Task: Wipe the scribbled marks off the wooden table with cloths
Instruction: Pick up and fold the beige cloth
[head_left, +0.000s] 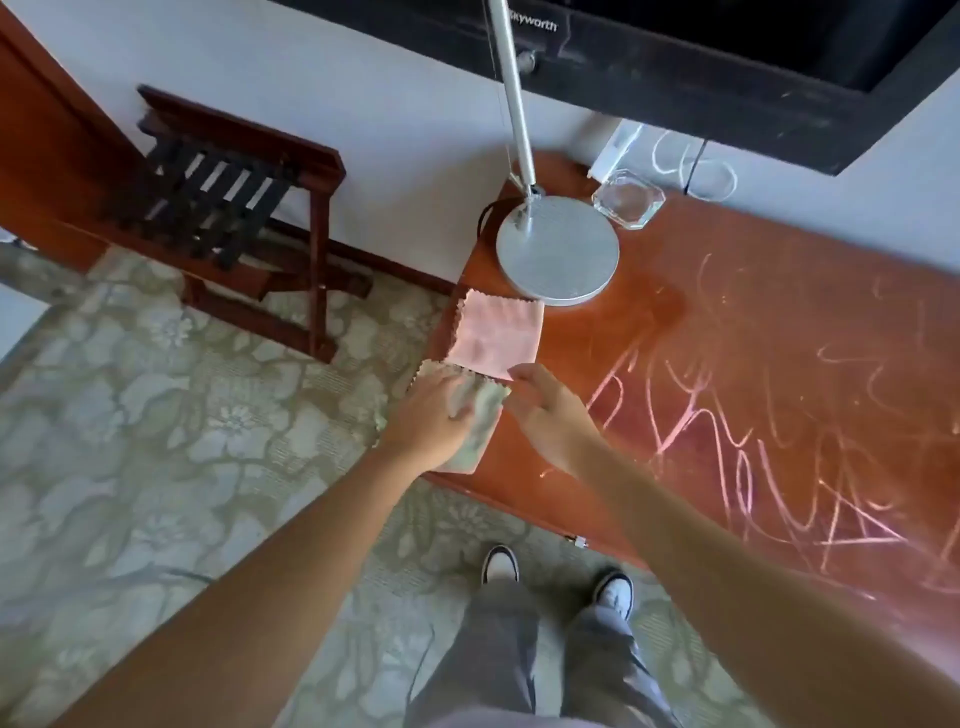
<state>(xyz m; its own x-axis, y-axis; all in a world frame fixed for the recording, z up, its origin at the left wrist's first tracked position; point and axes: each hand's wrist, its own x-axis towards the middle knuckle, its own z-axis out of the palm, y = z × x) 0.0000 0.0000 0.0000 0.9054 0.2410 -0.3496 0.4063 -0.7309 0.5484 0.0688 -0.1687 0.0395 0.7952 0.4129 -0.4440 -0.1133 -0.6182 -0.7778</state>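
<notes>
Here I see 2 square cloths with pinked, zigzag edges lying at the left end of the wooden table (701, 291), a glossy reddish-brown top. The pink cloth (496, 332) lies flat near the left edge, its far corner just beside the lamp base (558, 249), a round disc of matte, finely stippled silver metal with a slim tube rising out of the top of the view. The pale green cloth (480, 415) sits nearer the front-left corner, touching or slightly overlapping the pink one; it looks soft and a little rumpled, and part of it hangs past the left edge.

My left hand (434, 415) rests palm-down on the green cloth with the fingers curled into the fabric, gripping it and hiding much of its middle. My right hand (550, 415) hovers beside it over the wood, fingers relaxed and slightly spread, holding nothing; whether a fingertip touches the pink cloth's near corner I cannot tell.

The scribbled marks (779, 441) are chalky pinkish-white loops and zigzags across the right part of the table, cut off by the right edge of the view. A clear faceted glass ashtray (628, 200) stands near the back edge. Motion blur softens both hands.
</notes>
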